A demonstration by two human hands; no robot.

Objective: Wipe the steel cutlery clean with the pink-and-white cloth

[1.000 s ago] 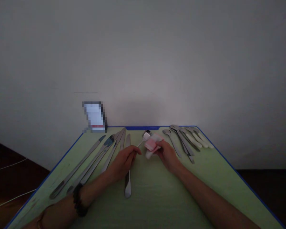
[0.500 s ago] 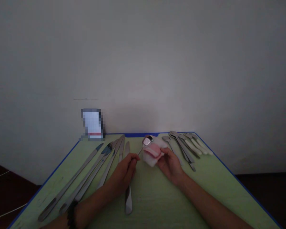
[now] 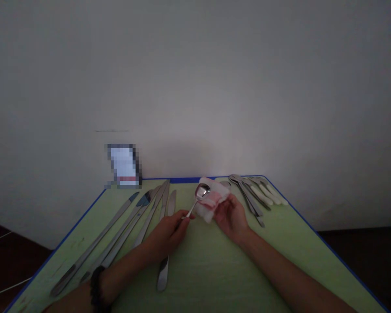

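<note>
A shiny metal spoon (image 3: 202, 191) is held up by its handle in my left hand (image 3: 171, 230), whose fingers are closed round it. Its bowl lies against a pink and white cloth (image 3: 217, 194). My right hand (image 3: 232, 219) grips that cloth from the right, fingers bent behind it and partly hidden. Beneath my left forearm and wrist, several table knives (image 3: 117, 239) lie on the green table. One knife (image 3: 163, 274) runs under my left hand, so its middle is covered.
Spoons (image 3: 247, 198) and white-handled cutlery (image 3: 262, 193) lie in a group at the table's back right. A blurred-out phone-like screen (image 3: 123, 165) stands at the back left. The green tabletop (image 3: 195, 278) has a blue edge, and a grey wall rises behind it.
The spoon's bowl, partly wrapped by the cloth before, now shows more fully, with more of its handle visible. The cloth has shifted and opened out behind it. The view has tilted slightly.
</note>
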